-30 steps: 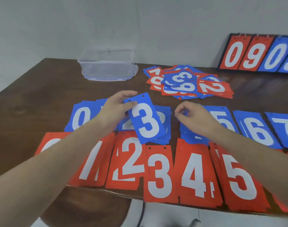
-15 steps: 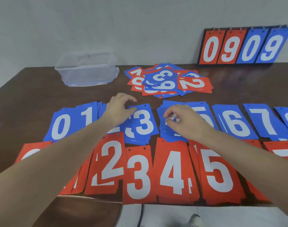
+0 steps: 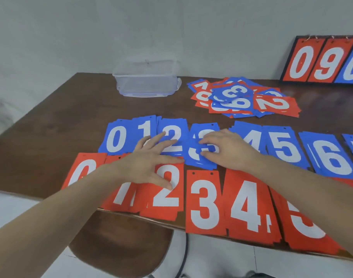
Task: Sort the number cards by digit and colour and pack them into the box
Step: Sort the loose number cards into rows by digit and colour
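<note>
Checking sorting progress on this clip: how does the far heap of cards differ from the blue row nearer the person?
The far heap mixes red and blue cards, overlapping at odd angles; the blue row is one colour, laid side by side in digit order. No hand touches the heap; the right hand rests on the row's blue 3. Both lie on the table, outside the box.

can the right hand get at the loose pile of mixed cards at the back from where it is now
Probably yes. The right hand rests flat on the blue 3 stack, holding nothing, and the mixed pile lies straight beyond it across bare table. Only flat blue stacks lie between; nothing upright blocks it.
</note>
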Available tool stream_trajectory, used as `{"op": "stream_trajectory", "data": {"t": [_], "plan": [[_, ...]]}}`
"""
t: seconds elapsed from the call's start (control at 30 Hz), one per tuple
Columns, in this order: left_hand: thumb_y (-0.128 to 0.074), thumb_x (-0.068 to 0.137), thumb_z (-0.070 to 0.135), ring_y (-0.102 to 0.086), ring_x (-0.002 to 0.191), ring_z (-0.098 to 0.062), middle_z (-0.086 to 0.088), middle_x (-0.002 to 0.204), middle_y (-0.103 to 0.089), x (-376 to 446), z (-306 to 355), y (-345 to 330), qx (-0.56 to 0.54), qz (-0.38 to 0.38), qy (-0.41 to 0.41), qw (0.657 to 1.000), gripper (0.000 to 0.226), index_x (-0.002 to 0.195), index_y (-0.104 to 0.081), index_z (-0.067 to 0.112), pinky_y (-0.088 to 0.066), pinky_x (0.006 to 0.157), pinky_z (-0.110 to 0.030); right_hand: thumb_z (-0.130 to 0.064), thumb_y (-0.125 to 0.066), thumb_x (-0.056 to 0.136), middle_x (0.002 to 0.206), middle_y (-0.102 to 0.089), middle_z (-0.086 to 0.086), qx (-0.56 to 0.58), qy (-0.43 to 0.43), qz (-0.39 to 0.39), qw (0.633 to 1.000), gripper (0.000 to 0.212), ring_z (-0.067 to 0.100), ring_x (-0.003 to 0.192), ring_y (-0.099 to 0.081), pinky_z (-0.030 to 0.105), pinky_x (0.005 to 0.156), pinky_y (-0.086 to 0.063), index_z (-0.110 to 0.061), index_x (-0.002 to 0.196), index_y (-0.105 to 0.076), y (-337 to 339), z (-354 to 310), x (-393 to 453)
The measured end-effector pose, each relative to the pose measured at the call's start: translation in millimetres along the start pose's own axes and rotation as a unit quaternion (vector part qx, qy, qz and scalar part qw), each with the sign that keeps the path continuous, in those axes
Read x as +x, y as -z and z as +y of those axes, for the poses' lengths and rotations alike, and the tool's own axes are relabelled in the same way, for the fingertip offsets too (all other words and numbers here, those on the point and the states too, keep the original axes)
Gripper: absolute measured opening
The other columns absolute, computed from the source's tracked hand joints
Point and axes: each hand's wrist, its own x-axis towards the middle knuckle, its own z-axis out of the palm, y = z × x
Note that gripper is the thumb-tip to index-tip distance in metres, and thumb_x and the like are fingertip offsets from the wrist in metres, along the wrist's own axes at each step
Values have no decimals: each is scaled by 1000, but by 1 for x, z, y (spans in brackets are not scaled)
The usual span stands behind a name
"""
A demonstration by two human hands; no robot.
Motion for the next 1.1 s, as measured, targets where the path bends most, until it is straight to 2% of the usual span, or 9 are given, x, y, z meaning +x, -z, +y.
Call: {"op": "stream_trajectory", "data": {"t": [0.1,0.2,0.43,0.53,0.6,0.67,0.8,0.93,1.1], "plan": [[-51,70,89,30,148,-8,19,167,6,-8,-5,2,22,-5,-25,999,79,142,-40,60,19,117,-47,-58,-59,92,147,-51,-13,-36,1,-16,999,50,17,130,-42,35,105,-36,-33,136,-60,-5,-8,4],[-42,68,94,22,151,-8,19,166,-3,-9,-7,3,-1,34,-34,999,82,140,-46,56,15,119,-44,-59,-57,94,144,-52,-13,-31,1,-3,999,49,16,128,-44,35,104,-36,-33,136,-60,-6,-16,6],[-45,83,67,-31,141,-8,12,145,-48,44,-3,13,-98,172,50,979,54,120,-68,36,-20,113,-42,-42,-61,98,113,-57,-15,59,-33,60,996,28,10,106,-49,31,100,-43,-29,122,-66,17,22,10],[-46,83,62,-44,131,-12,11,136,-55,84,3,16,-130,189,65,971,51,117,-70,31,-29,106,-36,-37,-61,98,117,-63,-13,57,-51,74,994,22,10,115,-51,31,105,-40,-30,118,-66,31,62,6],[-57,91,49,-50,125,-14,12,129,-57,115,8,19,-146,186,71,969,32,115,-69,31,-38,107,-44,-34,-60,99,120,-60,-14,66,-75,74,992,21,6,115,-49,24,102,-36,-29,119,-66,44,88,3],[-62,97,33,-53,119,-13,12,126,-59,148,14,22,-144,180,75,970,21,116,-68,30,-43,103,-49,-30,-61,99,117,-59,-13,74,-95,79,990,21,7,112,-52,25,99,-40,-26,119,-67,57,114,2],[-59,99,32,-54,115,-13,8,127,-59,210,28,31,-147,157,97,972,28,126,-63,26,-48,100,-43,-27,-62,98,117,-62,-10,85,-129,104,983,20,9,109,-56,26,92,-46,-25,117,-68,77,162,8],[-60,98,32,-49,129,-18,5,136,-56,262,31,30,-153,178,131,963,34,131,-58,26,-42,108,-42,-29,-61,98,113,-62,-12,76,-149,143,976,18,7,106,-56,23,85,-40,-25,113,-69,89,203,18],[-64,95,43,-45,136,-21,0,147,-50,303,27,30,-136,188,158,960,52,141,-50,23,-37,113,-44,-44,-62,95,133,-59,-6,31,-162,116,980,32,16,128,-48,34,104,-41,-29,123,-64,95,245,28]]}}
